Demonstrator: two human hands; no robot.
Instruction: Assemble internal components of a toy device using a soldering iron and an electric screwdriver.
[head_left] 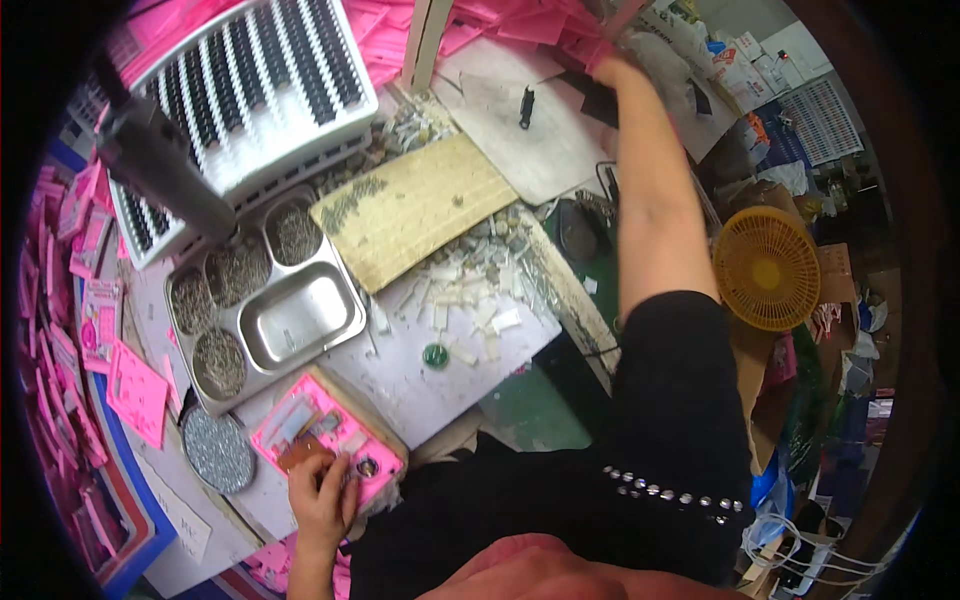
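My left hand (pixel 322 492) lies over a pink plastic panel (pixel 380 490) near the lower left, its fingers bent and pressed together at the panel's lower side. What they pinch, if anything, is hidden. Several small grey, white and brown parts sit on this panel, with a round metallic piece (pixel 367 467) beside my fingers. The panel rests on a block at the table's near edge. My right arm stretches far forward, and my right hand (pixel 603 70) reaches the edge of a heap of pink plastic panels (pixel 520 22); its fingers are not visible.
A steel compartment tray (pixel 352 312) holds small metal pieces. Behind it stands a white rack (pixel 365 100) with rows of black parts. A grey post-like tool (pixel 165 165) rises at left. Also here: a yellowish board (pixel 430 205), a round dish (pixel 218 450) and a yellow basket (pixel 735 270).
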